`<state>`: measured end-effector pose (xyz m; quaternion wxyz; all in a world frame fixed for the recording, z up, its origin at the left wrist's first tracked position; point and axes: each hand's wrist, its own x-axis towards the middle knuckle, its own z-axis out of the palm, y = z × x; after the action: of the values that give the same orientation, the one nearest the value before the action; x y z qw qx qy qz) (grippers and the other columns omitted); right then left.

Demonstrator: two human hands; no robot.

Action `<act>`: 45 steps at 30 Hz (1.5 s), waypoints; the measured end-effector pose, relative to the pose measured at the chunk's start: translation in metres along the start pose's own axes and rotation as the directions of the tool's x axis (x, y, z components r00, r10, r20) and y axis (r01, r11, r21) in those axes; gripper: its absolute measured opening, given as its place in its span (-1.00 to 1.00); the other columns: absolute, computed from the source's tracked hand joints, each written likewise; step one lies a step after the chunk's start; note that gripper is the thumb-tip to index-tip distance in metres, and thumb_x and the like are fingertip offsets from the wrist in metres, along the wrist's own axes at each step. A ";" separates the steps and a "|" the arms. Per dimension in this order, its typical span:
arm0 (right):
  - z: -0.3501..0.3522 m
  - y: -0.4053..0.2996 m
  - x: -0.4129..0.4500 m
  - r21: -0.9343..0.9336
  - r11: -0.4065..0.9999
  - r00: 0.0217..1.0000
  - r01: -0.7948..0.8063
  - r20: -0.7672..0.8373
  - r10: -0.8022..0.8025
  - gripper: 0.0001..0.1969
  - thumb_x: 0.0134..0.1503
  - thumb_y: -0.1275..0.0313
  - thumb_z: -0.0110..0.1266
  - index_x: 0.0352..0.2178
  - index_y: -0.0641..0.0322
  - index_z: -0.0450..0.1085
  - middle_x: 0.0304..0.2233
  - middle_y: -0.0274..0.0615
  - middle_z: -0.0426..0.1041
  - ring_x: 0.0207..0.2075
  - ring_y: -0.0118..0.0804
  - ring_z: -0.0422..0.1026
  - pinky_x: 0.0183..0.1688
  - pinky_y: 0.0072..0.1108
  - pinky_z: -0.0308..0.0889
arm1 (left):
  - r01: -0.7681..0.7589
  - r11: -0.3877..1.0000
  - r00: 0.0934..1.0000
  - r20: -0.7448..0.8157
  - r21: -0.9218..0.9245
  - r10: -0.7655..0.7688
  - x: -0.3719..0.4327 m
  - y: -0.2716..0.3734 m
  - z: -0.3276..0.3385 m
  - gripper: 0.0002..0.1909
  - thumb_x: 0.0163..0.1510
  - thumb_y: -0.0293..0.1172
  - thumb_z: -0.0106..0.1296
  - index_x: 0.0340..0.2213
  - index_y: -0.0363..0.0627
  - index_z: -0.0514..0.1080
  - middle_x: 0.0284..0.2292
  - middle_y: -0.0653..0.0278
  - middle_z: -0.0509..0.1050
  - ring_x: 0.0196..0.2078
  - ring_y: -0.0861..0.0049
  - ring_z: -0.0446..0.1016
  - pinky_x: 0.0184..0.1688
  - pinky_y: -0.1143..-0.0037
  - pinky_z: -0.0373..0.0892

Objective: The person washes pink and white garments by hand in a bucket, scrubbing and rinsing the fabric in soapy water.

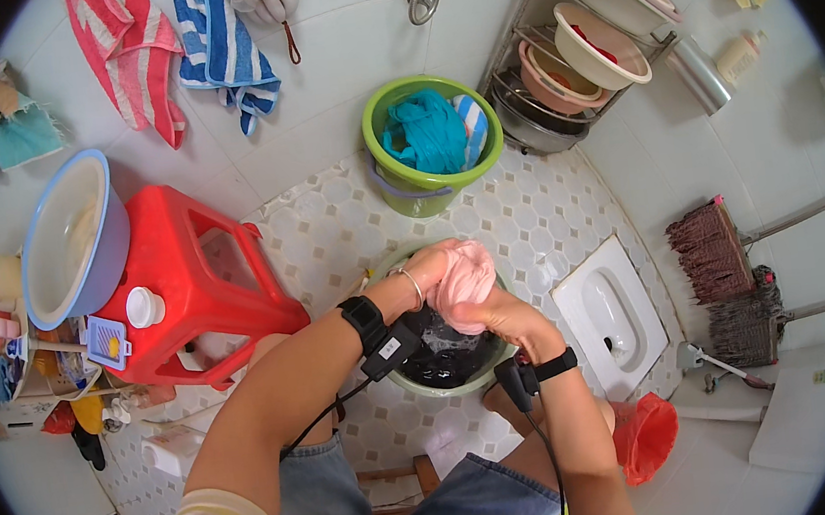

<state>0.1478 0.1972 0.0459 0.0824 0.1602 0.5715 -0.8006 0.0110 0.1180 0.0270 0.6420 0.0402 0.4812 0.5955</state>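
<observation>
Both of my hands grip a bunched, wet pink cloth (463, 282) above a pale green basin (447, 389). My left hand (425, 270), with a bangle at the wrist, holds its upper left side. From the lower right, my right hand (502, 316) closes on the cloth's lower end. Dark water or dark fabric (442, 356) with some foam lies in the basin below; which of the two cannot be told throughout. Beyond the basin, a green bucket (418, 200) holds a teal cloth (429, 131) and a blue-and-white striped cloth (472, 130).
A red plastic stool (181, 282) at left carries a blue basin (106, 244) and a white jar (145, 307). At right are a squat toilet (608, 320), a red bag-lined bin (646, 436) and mop heads (709, 249). A metal rack (510, 36) with basins stands at back right.
</observation>
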 end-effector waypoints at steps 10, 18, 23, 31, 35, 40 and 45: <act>0.025 0.015 0.007 -0.707 0.685 0.904 -0.176 -0.392 -0.172 -0.22 -0.31 0.31 0.21 -0.02 0.30 0.06 -0.26 0.13 0.37 -0.22 0.01 0.40 -0.15 -0.45 0.29 | -0.064 0.998 0.979 -0.191 0.023 0.067 0.017 -0.033 -0.005 -0.75 0.04 -0.44 -0.26 -0.26 -0.19 0.35 -0.34 0.24 0.43 -0.29 0.45 0.42 -0.26 0.49 0.35; -0.016 0.016 0.008 -0.128 0.989 0.935 -0.070 -0.355 0.020 -0.51 -0.30 0.46 0.11 -0.22 0.34 0.29 -0.42 -0.05 0.45 -0.36 -0.21 0.45 -0.30 -0.52 0.35 | -0.116 0.993 0.985 0.125 -0.024 0.118 0.015 -0.008 -0.020 -0.67 -0.04 -0.55 -0.15 -0.16 -0.21 0.28 -0.26 0.19 0.40 -0.23 0.43 0.40 -0.17 0.49 0.32; -0.017 -0.011 -0.012 0.643 0.759 0.992 -0.102 0.006 0.129 -0.61 -0.15 0.39 0.01 -0.22 0.29 0.29 -0.42 -0.14 0.42 -0.45 -0.31 0.40 -0.37 -0.54 0.33 | -0.043 0.995 0.999 -0.030 -0.089 0.041 -0.028 0.007 0.008 -0.50 0.10 -0.18 -0.09 0.03 -0.08 0.13 -0.11 0.26 0.33 -0.10 0.44 0.35 -0.03 0.46 0.28; 0.001 -0.007 -0.005 0.788 0.516 0.939 -0.337 0.320 0.125 -0.42 -0.09 0.05 0.09 -0.12 0.22 0.23 -0.29 -0.02 0.36 -0.52 -0.38 0.22 -0.45 -0.61 0.17 | -0.170 0.975 0.892 0.398 -0.145 0.215 -0.031 0.013 0.002 -0.60 0.10 -0.21 -0.13 -0.06 -0.10 0.19 -0.17 0.24 0.36 -0.18 0.53 0.38 -0.15 0.48 0.36; 0.004 -0.012 -0.013 0.698 0.698 0.984 -0.158 0.056 0.167 -0.42 -0.07 0.07 0.12 -0.09 0.21 0.22 -0.23 -0.05 0.34 -0.43 -0.34 0.30 -0.41 -0.59 0.25 | -0.233 0.970 0.927 0.288 -0.065 0.242 -0.031 0.013 0.005 -0.74 0.04 -0.43 -0.06 -0.19 -0.15 0.27 -0.33 0.28 0.40 -0.32 0.55 0.42 -0.28 0.54 0.39; 0.017 -0.016 -0.008 0.140 0.990 0.989 0.025 -0.148 -0.004 -0.29 -0.16 0.50 0.24 0.01 0.32 0.05 -0.14 -0.17 0.30 -0.17 -0.40 0.33 -0.19 -0.57 0.33 | -0.297 0.949 0.929 0.200 -0.105 0.313 -0.014 -0.001 0.002 -0.76 -0.02 -0.44 0.05 -0.28 -0.21 0.31 -0.41 0.30 0.40 -0.38 0.58 0.41 -0.35 0.55 0.38; 0.023 0.002 0.007 -0.050 0.998 0.995 0.022 -0.100 -0.027 -0.22 -0.28 0.55 0.26 0.00 0.34 0.01 -0.16 -0.20 0.31 -0.17 -0.37 0.32 -0.14 -0.55 0.29 | -0.295 0.953 0.955 0.001 0.073 0.295 0.010 -0.026 -0.008 -0.83 0.00 -0.42 0.06 -0.33 -0.15 0.35 -0.40 0.32 0.41 -0.36 0.64 0.38 -0.32 0.58 0.35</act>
<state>0.1382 0.1750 0.0489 0.0474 0.1912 0.5964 -0.7782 0.0231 0.1139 0.0009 0.5416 0.1319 0.4944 0.6670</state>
